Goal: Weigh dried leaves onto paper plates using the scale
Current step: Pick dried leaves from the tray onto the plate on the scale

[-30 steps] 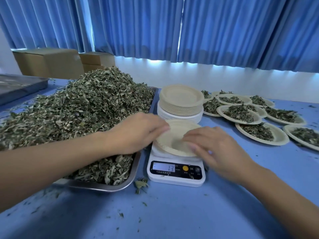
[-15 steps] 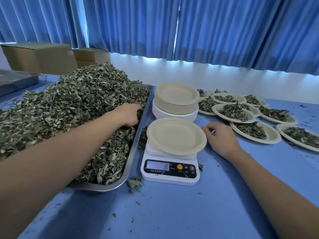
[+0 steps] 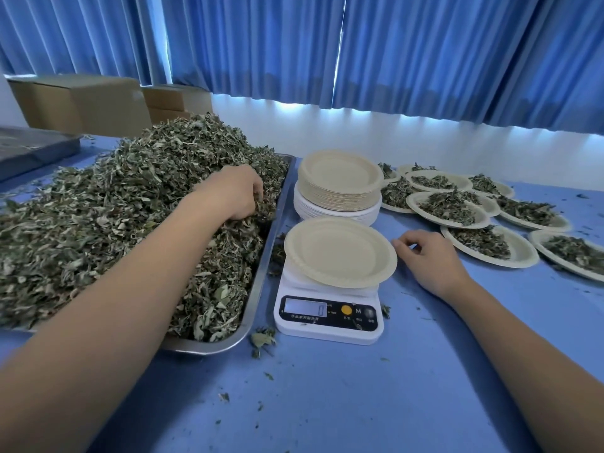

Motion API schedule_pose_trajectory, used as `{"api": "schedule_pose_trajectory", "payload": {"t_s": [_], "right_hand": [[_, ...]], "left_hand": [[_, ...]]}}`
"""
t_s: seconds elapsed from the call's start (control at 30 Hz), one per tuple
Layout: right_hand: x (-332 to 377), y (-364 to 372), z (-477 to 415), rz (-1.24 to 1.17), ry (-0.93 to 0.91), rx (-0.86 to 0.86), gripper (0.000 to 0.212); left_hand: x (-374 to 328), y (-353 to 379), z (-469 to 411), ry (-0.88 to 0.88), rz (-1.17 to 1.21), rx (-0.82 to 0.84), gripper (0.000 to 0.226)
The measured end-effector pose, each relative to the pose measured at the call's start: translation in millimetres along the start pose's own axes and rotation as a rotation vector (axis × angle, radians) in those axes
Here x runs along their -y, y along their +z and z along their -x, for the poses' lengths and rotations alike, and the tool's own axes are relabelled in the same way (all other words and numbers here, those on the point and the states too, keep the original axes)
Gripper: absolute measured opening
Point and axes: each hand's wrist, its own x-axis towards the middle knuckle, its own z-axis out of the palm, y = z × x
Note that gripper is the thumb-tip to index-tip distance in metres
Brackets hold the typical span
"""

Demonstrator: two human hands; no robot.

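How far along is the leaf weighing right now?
Done: several filled plates sit at the right. In hand: an empty plate is on the scale, which reads 0; the left hand grabs into the leaf heap, the right hand rests loosely curled on the table. Left: filling this plate; a tall plate stack and the large heap remain.

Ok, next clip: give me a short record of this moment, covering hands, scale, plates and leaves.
scale: display reads 0
plate on scale: empty
left hand: fingers curled into the leaves heaped on the tray
right hand: rests on the table beside the scale, holds nothing
plate stack: behind the scale
filled plates: several, spread out to the right
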Motion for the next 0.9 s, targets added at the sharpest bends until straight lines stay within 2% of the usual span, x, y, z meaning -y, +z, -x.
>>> {"api": "schedule_pose_trajectory", "payload": {"t_s": [0.2, 0.4, 0.7, 0.9], "right_hand": [[-0.6, 0.2, -0.3, -0.022, -0.006, 0.013, 0.032], [-1.3, 0.7, -0.6, -0.018, -0.009, 0.013, 0.031], [-0.1, 0.1, -0.9, -0.02, -0.01, 0.013, 0.027], [-1.2, 0.1, -0.9, -0.016, -0.004, 0.021, 0.026]], "left_hand": [[-8.9, -21.9, 7.0, 0.111, 0.037, -0.031, 0.026], [-20.4, -28.8, 14.0, 0.127, 0.027, -0.035, 0.024], [-36.2, -41.0, 25.5, 0.114, 0.022, -0.163, 0.028], [-32.6, -33.2, 27.8, 0.043, -0.015, -0.058, 0.024]]}}
